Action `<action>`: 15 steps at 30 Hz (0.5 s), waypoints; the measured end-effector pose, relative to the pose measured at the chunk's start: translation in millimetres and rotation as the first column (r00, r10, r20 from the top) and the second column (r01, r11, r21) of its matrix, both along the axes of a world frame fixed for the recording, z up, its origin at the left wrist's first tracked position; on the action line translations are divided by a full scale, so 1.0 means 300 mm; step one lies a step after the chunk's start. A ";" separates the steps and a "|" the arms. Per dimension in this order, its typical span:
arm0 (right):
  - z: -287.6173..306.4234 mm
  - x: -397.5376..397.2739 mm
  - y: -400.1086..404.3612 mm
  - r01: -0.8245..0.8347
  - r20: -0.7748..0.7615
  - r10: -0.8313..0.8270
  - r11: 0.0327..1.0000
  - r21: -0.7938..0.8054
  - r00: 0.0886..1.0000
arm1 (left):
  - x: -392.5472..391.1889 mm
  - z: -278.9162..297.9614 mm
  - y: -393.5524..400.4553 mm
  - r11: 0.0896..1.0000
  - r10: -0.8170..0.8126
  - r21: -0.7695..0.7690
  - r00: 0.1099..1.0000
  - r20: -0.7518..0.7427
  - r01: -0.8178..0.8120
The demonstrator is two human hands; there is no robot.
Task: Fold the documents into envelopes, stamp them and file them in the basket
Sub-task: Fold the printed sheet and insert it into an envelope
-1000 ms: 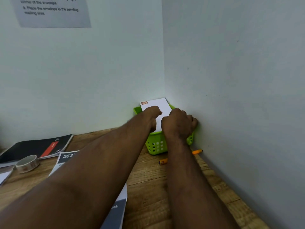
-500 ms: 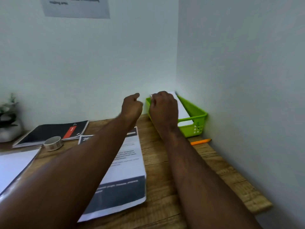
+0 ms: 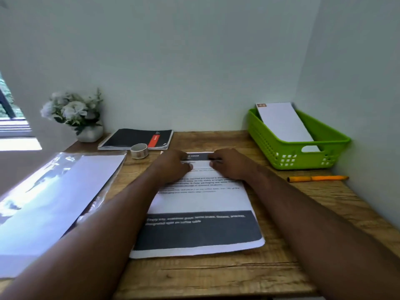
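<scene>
On the wooden desk (image 3: 216,276), both hands are down on the printed document (image 3: 201,204), near its far edge. Left hand (image 3: 173,165) lies on the sheet's upper left with fingers loosely bent, tips touching the dark header strip; right hand (image 3: 229,163) rests on the upper right, fingers fairly straight and pointing inward toward the left one. Whether either thumb is hooked under the paper's edge, I cannot tell. Neither hand lifts anything clear of the desk.

A second ago both hands were up at the green basket (image 3: 298,156) in the corner, on the white envelope (image 3: 283,124); half a second ago they were pulling away from it. Now they're off it entirely and on the sheet. The envelope leans inside the basket, stamp at its top corner, well apart from the right hand, off to its right and farther back. An orange pen (image 3: 318,178) lies just in front of the basket. A roll of tape (image 3: 139,150) sits near the left hand.
</scene>
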State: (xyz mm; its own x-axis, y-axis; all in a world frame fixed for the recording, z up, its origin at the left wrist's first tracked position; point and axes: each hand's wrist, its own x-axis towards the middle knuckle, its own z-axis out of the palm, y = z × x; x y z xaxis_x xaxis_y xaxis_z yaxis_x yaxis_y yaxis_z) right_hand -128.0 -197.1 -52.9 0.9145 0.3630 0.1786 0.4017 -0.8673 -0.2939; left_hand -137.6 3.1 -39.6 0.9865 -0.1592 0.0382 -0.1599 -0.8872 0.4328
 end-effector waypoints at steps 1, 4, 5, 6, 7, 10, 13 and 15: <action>0.002 0.004 -0.006 -0.006 -0.008 0.006 1.000 0.018 1.000 | 0.005 0.003 0.007 1.000 -0.013 0.023 1.000 -0.006 0.013; 0.008 0.021 -0.030 0.001 -0.067 0.003 0.998 0.067 0.998 | 0.016 0.007 0.037 0.996 -0.068 0.057 0.998 -0.009 0.068; 0.011 0.025 -0.036 -0.011 -0.078 0.018 0.996 0.087 0.997 | 0.019 0.006 0.047 0.996 -0.080 0.045 0.997 -0.014 0.081; 0.015 0.026 -0.044 -0.021 -0.094 0.030 0.995 0.101 0.995 | 0.023 0.004 0.054 0.996 -0.080 0.038 0.997 -0.013 0.080; 0.019 0.025 -0.051 -0.030 -0.107 0.042 0.993 0.111 0.993 | 0.029 0.002 0.057 0.996 -0.068 0.051 0.998 0.007 0.067; 0.032 0.012 -0.055 -0.033 -0.120 0.048 0.992 0.125 0.992 | 0.038 0.004 0.060 0.990 -0.052 0.137 0.986 0.156 0.030; 0.047 0.007 -0.053 -0.066 0.055 0.060 0.993 0.101 0.997 | 0.044 0.009 0.043 0.991 -0.046 0.132 0.958 0.284 0.008; 0.050 0.005 -0.051 -0.026 0.116 0.021 0.999 0.044 0.993 | 0.048 0.010 0.028 0.998 -0.022 0.058 0.917 0.399 -0.002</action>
State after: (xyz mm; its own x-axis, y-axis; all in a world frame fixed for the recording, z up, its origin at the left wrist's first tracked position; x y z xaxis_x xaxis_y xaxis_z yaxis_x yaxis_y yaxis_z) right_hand -126.5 -212.5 -37.8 0.8780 0.3734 0.2995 0.4555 -0.8442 -0.2827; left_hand -123.3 11.5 -36.7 0.8894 -0.1822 0.4193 -0.3179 -0.9056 0.2809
